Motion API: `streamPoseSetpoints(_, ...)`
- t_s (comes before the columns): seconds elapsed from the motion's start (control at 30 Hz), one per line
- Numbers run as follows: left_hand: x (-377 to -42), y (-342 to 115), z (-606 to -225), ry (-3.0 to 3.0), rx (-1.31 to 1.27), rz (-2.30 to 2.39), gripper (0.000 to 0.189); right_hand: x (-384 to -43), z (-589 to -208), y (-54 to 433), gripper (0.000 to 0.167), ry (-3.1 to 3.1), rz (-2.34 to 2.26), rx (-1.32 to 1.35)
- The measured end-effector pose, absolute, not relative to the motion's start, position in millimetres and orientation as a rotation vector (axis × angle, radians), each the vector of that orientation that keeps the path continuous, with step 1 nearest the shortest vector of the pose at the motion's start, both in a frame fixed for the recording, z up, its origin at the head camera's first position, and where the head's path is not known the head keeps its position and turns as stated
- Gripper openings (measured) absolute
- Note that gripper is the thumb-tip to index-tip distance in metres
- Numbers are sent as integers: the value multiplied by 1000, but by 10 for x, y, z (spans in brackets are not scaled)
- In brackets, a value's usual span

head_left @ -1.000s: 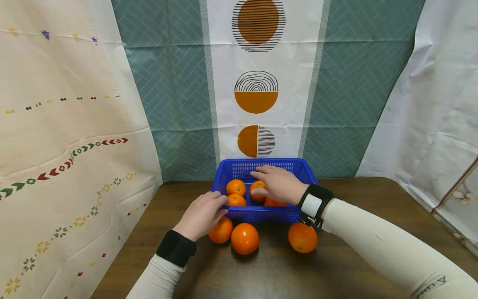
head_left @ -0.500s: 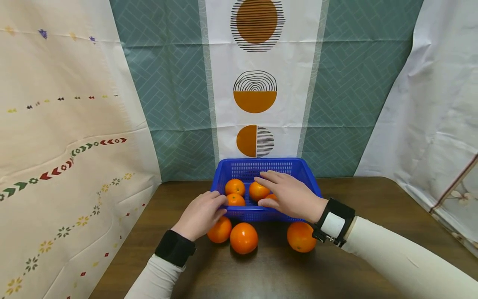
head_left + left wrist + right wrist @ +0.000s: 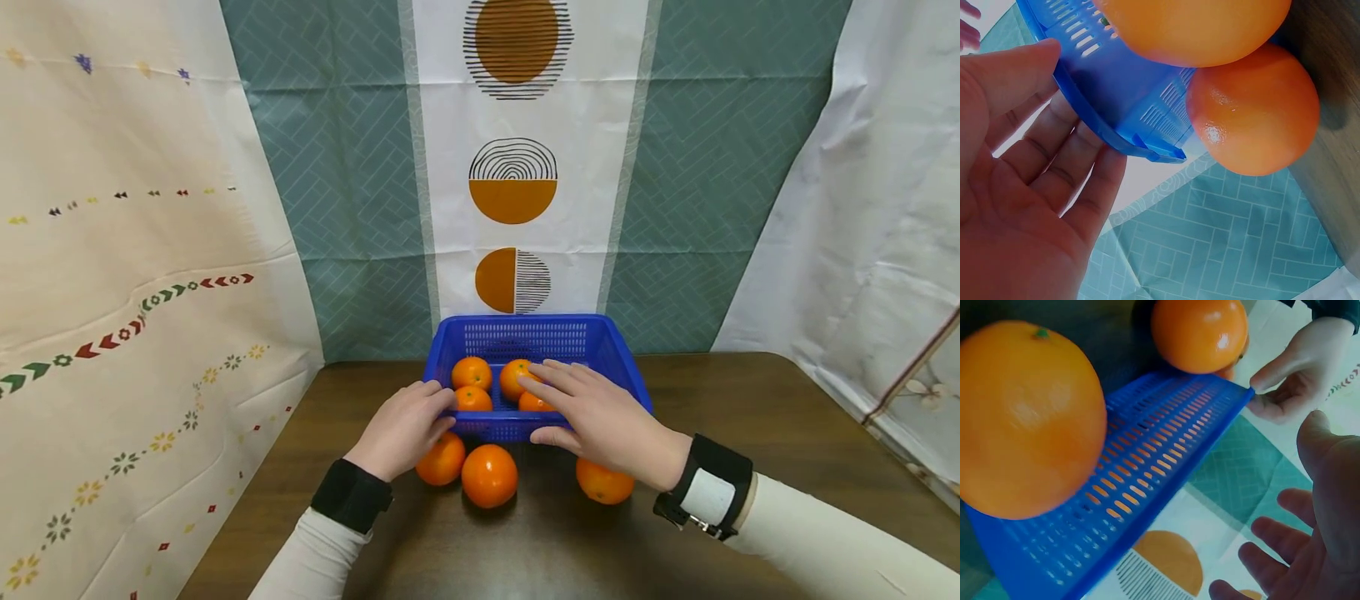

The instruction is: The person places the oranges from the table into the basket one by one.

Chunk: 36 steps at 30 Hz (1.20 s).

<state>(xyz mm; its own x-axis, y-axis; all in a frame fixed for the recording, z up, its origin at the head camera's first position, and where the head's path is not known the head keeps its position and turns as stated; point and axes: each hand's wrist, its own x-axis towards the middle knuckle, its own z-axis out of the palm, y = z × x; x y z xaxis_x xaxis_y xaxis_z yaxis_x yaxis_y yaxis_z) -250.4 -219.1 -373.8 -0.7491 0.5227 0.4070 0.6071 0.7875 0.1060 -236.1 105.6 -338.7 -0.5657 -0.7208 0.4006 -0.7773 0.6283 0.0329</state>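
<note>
A blue plastic basket (image 3: 491, 429) with slotted walls stands on the table. My left hand (image 3: 401, 429) grips its rim at the near left corner; the left wrist view shows the thumb (image 3: 1035, 65) on the rim and the fingers behind it. Several oranges lie inside, among them a back left one (image 3: 472, 375) and one (image 3: 534, 403) partly behind the right fingers. Above the basket's near right rim hovers my right hand (image 3: 607, 421), fingers spread, holding nothing. Below it sits a large orange (image 3: 603, 485) on the table, partly covered by the hand.
Two more oranges stand before the basket: one (image 3: 490, 477) near the middle, another (image 3: 441, 461) beside my left hand. The brown wooden table (image 3: 720, 400) ends at a patterned cloth backdrop (image 3: 360, 208). A cream cloth (image 3: 150, 350) hangs along the left.
My right hand has drawn back from over the oranges inside the basket, toward the near right rim, uncovering more of them. The left hand stays on the rim.
</note>
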Motion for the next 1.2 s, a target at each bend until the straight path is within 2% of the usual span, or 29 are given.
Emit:
streamPoseSetpoints(0.7, -2521, -2182, -3729, -2655, -834, -362, 19, -1936, -3669, 1321, 75, -2483, 239, 1152)
streamPoseSetpoints(1.2, -2521, -2175, -3734, -2652, -826, -365, 19, -1805, -3866, 1529, 71, -2531, 210, 1088)
